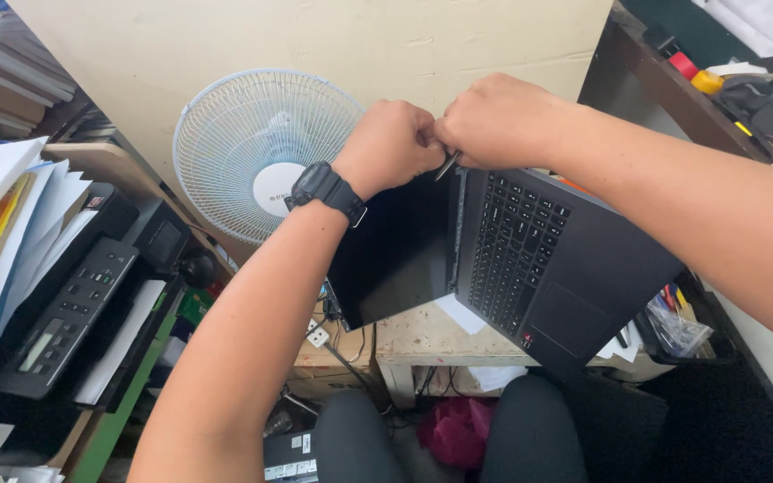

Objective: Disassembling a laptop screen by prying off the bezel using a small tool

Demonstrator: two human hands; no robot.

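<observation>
Over the small wooden table (422,335), an open black laptop (539,259) lies flat with its screen beside the keyboard. At its far hinge, the left hand (391,148), watch on the wrist, and the right hand (494,121) meet, both curled tight, pinching a thin metal tool (446,165). Behind them stands a white fan (261,148); a printer (73,304) sits left.

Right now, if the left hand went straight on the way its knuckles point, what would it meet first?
The left hand points toward the right hand, which it seems already to touch above the open laptop; so that hand comes first, though depth is unclear.
</observation>
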